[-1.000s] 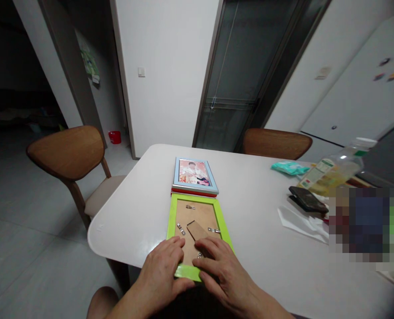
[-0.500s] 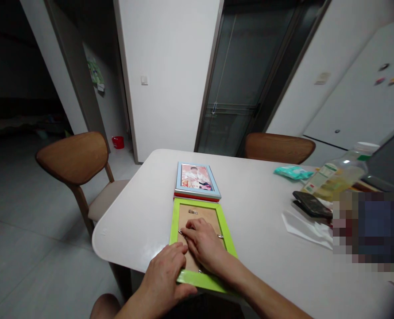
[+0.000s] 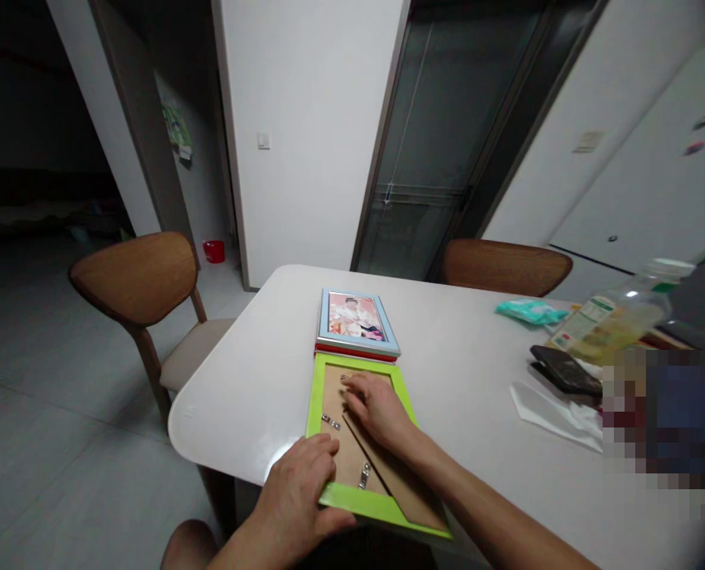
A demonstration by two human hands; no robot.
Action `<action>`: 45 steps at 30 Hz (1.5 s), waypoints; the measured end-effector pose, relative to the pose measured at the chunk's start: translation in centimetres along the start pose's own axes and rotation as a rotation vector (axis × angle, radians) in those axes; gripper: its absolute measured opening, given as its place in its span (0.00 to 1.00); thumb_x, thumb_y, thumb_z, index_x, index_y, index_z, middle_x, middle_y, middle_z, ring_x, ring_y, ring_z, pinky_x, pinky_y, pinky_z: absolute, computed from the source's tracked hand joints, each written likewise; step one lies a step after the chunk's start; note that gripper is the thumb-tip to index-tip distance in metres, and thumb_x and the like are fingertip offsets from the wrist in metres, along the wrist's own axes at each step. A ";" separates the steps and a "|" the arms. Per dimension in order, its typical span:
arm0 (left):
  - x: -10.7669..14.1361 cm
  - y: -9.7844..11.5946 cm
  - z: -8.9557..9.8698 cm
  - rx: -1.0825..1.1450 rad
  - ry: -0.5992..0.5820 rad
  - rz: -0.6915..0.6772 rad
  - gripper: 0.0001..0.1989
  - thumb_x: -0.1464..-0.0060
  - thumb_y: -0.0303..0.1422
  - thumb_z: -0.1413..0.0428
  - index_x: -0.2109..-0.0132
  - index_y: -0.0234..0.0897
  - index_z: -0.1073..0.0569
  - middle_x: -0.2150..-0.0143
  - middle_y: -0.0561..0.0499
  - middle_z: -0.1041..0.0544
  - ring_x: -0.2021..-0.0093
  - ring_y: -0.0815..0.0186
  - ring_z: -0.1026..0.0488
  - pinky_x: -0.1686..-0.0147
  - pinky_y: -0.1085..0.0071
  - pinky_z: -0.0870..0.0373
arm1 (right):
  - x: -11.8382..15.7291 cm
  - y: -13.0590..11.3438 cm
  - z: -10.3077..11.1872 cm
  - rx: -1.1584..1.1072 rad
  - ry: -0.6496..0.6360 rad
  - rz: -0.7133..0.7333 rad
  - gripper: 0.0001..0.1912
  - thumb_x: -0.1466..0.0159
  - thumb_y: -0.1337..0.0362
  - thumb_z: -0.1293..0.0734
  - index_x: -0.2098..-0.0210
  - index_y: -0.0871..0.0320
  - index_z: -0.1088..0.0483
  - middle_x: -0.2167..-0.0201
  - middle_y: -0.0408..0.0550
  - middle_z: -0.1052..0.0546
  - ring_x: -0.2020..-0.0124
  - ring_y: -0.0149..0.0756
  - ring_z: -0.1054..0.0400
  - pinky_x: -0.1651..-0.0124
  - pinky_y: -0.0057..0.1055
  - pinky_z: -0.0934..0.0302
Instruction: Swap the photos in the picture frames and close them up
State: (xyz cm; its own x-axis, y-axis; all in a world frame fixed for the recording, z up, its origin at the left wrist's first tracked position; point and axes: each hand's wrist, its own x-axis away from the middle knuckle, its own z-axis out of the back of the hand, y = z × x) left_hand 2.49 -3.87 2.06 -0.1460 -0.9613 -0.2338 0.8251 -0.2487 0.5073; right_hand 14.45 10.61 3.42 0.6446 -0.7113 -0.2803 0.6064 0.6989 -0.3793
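A lime-green picture frame [image 3: 364, 500] lies face down at the table's near edge, its brown backing board [image 3: 341, 451] showing. My left hand [image 3: 299, 483] grips its lower left corner, fingers on top and thumb at the front edge. My right hand [image 3: 379, 408] is over the upper part, its curled fingertips at a small metal clip [image 3: 344, 378] that they partly cover. Two other metal clips show, the left clip [image 3: 331, 422] and the lower clip [image 3: 364, 476]. A brown flap [image 3: 409, 483] slants out below my right wrist and overlaps the frame's right side.
Beyond the frame lies a stack topped by a light-blue photo frame [image 3: 324, 317]. On the white table's [image 3: 239, 380] right are a wipes pack [image 3: 529, 312], a plastic bottle [image 3: 623, 313], a black object [image 3: 566, 370] and white paper [image 3: 551, 416]. Wooden chairs [image 3: 135, 277] stand around.
My right hand has moved from the left clip up to the top clip. The brown flap now shows slanting across the frame's right side. My left hand stays on the corner.
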 end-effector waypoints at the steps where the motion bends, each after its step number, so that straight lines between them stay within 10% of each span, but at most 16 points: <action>1: 0.0 0.0 0.0 -0.001 -0.005 0.003 0.16 0.62 0.39 0.39 0.67 0.36 0.33 0.49 0.42 0.32 0.48 0.56 0.38 0.50 0.59 0.41 | -0.8 0.5 -0.3 0.011 0.024 -0.048 0.10 0.43 0.65 0.42 0.66 0.59 0.31 0.68 0.48 0.28 0.66 0.33 0.37 0.64 0.27 0.48; 9: -0.1 0.5 0.1 -0.014 -0.026 0.058 0.19 0.67 0.32 0.36 0.65 0.35 0.33 0.48 0.40 0.34 0.47 0.55 0.40 0.48 0.58 0.43 | -4.7 3.0 -1.7 0.073 0.057 -0.223 0.08 0.46 0.61 0.38 0.73 0.59 0.31 0.76 0.47 0.27 0.74 0.32 0.36 0.73 0.25 0.52; 34: -0.1 1.5 0.8 -0.052 -0.061 0.140 0.24 0.66 0.31 0.37 0.58 0.34 0.33 0.47 0.41 0.35 0.46 0.57 0.41 0.47 0.59 0.44 | -4.5 2.5 -1.5 0.058 0.116 -0.303 0.06 0.47 0.66 0.40 0.73 0.61 0.33 0.75 0.50 0.27 0.72 0.35 0.34 0.71 0.26 0.49; 45: -1.4 3.9 -0.5 -0.073 -0.124 0.005 0.19 0.61 0.28 0.42 0.58 0.35 0.33 0.45 0.43 0.38 0.44 0.57 0.45 0.44 0.54 0.53 | 3.5 5.9 2.3 -0.229 0.274 -0.439 0.19 0.45 0.59 0.43 0.58 0.63 0.35 0.60 0.56 0.29 0.62 0.37 0.34 0.59 0.33 0.41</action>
State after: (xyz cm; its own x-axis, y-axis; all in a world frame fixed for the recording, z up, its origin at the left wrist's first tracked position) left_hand 6.20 -3.44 3.91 -0.2041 -0.9709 -0.1249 0.8627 -0.2387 0.4459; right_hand 21.37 12.43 2.26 0.1921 -0.9463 -0.2600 0.6540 0.3210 -0.6851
